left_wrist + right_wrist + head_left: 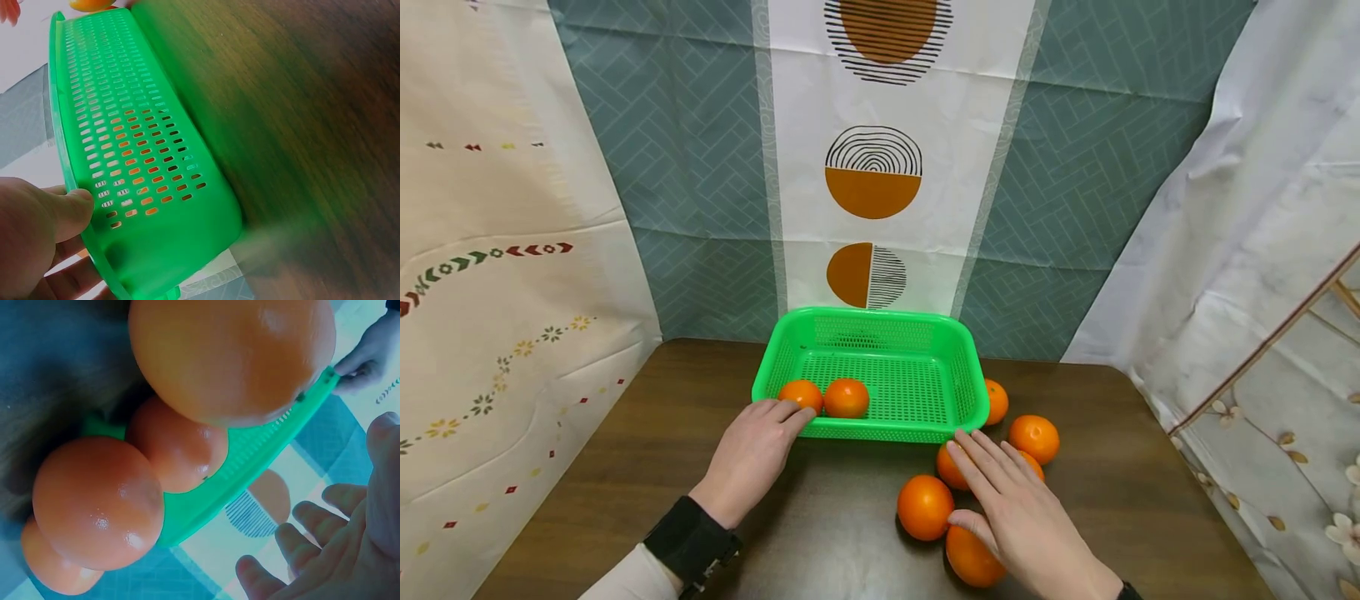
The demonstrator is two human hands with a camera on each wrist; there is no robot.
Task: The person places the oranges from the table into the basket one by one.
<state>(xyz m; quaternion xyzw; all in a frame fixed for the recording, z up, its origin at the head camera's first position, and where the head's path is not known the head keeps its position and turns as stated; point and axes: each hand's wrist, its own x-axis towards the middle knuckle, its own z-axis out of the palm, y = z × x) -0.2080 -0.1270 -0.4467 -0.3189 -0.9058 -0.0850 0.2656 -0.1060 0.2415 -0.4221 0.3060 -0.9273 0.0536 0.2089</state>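
Green basket [917,379] on the tabletop [625,467]; two oranges [846,397] inside at its near-left corner. Left hand [752,454] pinches that corner's rim. Right hand [1015,508], fingers spread flat, rests over loose oranges [925,507] just off the basket's near-right corner, apparently gripping none.

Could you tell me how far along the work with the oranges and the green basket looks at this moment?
Early on. Two oranges already lie in the green basket. The left hand grips the basket's near rim, and the right hand hovers open over the loose oranges on the table, holding none. About six remain outside, one partly hidden behind the basket's right wall.
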